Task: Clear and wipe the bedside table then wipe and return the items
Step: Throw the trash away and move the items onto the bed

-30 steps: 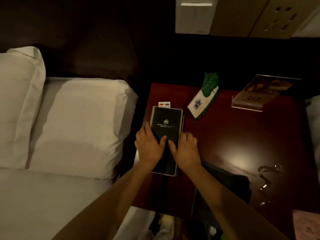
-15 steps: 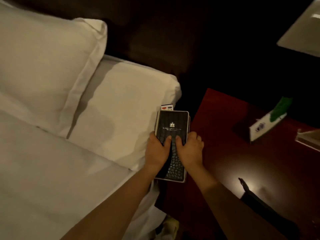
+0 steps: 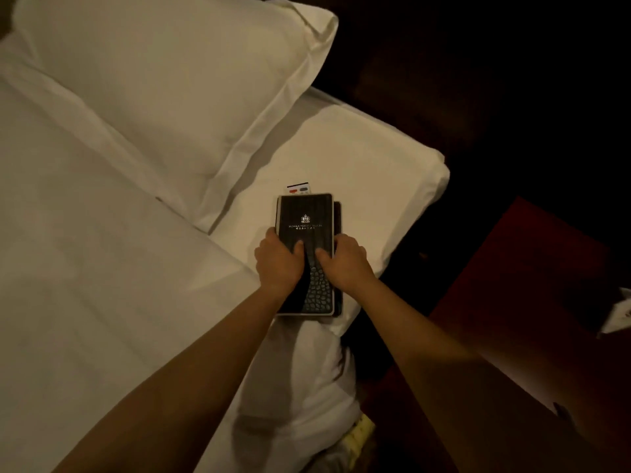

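Open white sheet (image 3: 102,302) spreads wide to the left of the hands, free for passage. A large pillow (image 3: 170,80) blocks the far side, a second pillow (image 3: 358,165) lies under the black folder (image 3: 305,233), and the red bedside table (image 3: 529,285) stands bare at right.

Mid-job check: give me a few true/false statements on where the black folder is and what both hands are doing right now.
1. Both hands grip the black hotel folder. True: left hand and right hand hold its sides.
2. The folder is over the red bedside table. False: it is over the white pillow on the bed.
3. A small card shows beyond the folder's far edge. True.
4. The folder lies open. False: it is closed, cover up.
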{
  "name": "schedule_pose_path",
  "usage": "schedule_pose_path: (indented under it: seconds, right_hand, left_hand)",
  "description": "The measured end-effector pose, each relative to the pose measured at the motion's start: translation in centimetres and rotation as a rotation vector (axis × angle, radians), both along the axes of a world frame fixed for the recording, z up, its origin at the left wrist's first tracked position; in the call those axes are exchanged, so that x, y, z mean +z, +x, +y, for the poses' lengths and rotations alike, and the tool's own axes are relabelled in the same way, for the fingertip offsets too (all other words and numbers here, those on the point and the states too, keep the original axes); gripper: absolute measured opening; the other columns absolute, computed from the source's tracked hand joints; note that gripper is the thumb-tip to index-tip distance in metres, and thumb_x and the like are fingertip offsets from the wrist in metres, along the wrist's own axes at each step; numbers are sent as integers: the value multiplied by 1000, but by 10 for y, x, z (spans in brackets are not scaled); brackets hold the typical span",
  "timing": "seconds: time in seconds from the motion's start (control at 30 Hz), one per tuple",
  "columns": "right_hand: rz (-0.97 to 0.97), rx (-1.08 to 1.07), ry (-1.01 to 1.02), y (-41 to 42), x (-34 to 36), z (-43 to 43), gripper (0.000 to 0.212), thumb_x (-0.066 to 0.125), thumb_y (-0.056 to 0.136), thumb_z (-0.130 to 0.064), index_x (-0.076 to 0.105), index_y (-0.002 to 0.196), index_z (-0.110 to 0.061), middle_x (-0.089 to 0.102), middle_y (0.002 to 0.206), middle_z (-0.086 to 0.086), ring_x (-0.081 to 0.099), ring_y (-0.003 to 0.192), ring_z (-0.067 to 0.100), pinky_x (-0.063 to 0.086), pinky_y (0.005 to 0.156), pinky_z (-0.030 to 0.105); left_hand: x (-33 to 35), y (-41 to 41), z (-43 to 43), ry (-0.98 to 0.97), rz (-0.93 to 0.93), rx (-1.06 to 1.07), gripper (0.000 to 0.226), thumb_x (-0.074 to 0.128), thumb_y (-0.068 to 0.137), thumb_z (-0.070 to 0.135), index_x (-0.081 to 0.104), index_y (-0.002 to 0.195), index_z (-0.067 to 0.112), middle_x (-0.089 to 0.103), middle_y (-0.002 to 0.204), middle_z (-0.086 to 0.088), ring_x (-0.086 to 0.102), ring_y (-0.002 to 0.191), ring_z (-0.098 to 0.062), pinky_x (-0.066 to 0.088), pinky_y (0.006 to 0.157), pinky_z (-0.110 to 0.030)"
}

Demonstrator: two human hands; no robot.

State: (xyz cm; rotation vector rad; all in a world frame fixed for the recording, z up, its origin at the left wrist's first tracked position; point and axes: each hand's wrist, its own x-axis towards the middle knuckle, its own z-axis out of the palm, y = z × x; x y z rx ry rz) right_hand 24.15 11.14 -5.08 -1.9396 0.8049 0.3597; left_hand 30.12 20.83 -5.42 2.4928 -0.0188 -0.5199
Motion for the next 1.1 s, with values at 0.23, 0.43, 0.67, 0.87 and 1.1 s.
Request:
schedule_pose_path:
  seconds: [0.23,0.43,0.67,0.87,1.1]
  right_hand:
    - [36,94,-256,-25,-4,-12,60,43,94,-40,25,141,-7,34,143,18,30,129,36,30,105,42]
    - [66,148,-590,-58,7,-43,66,41,92,-47,21,143,-11,24,150,15,25,133,34,22,109,44]
    - [99,90,-854,-133,32,-96,63,44,91,-46,32,136,-5,38,140,21,35,127,36,24,108,51]
    - [98,-21,-1078,-221,59,-164,44,48,90,-32,50,120,-1,56,122,23,52,114,39,38,103,51]
    - [156,-296,-898,-310,63,-242,51,43,95,-31,38,132,3,42,135,26,37,124,41,30,103,49]
  left_hand:
    - [3,-16,-3,95,-100,-170,65,49,91,31,20,145,9,33,145,-20,32,130,-36,31,105,-48]
    - [11,-47,-15,161,-241,-415,63,43,95,35,18,148,11,18,157,-14,20,142,-31,19,116,-44]
    - [28,-100,-79,94,-250,-582,60,39,96,36,20,147,12,20,157,-10,18,144,-26,17,115,-39]
    - [31,-171,-153,-44,-257,-826,59,45,94,30,25,145,8,34,151,-12,28,139,-27,19,115,-35]
    - [26,-255,-236,-236,37,-887,70,58,89,21,20,147,12,39,147,-11,32,137,-27,33,111,-37]
